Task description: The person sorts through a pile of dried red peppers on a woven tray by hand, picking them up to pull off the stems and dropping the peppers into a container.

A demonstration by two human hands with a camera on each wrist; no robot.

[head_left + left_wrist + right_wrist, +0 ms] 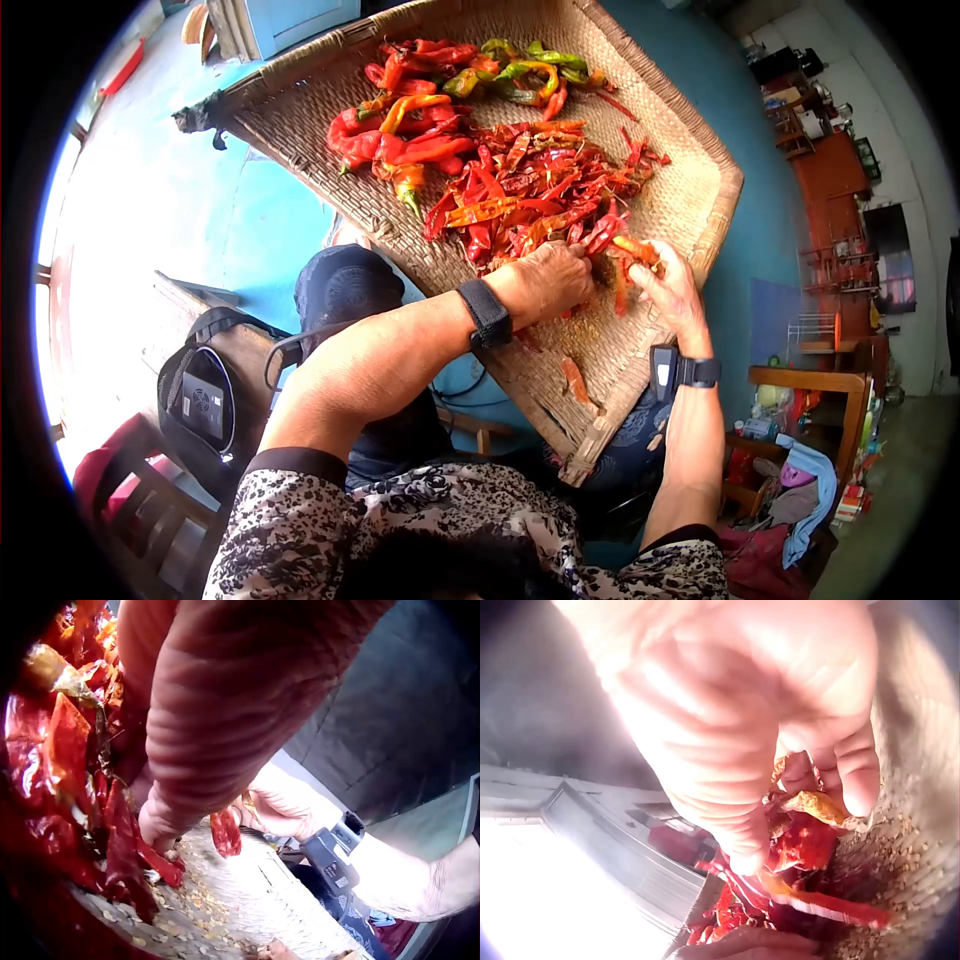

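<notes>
A pile of dried, torn red chili peppers (520,190) lies in the woven tray (690,170). My left hand (550,280) is at the pile's near edge, fingers curled down. In the left wrist view its thumb and fingers pinch a red chili pepper (161,864) low over the weave. Just to the right, my right hand (675,290) holds a dried orange-red chili pepper (636,249) between thumb and fingers. The right wrist view shows a yellowish piece (817,806) and a red strip (840,909) by those fingers. Pale seeds (199,911) are scattered below the hands.
Whole red peppers (430,150) and green ones (530,75) lie at the tray's far side. A single dried piece (575,382) sits near its close corner. The tray rests over the person's lap. A black bag (200,400) is at left, a wooden chair (850,410) at right.
</notes>
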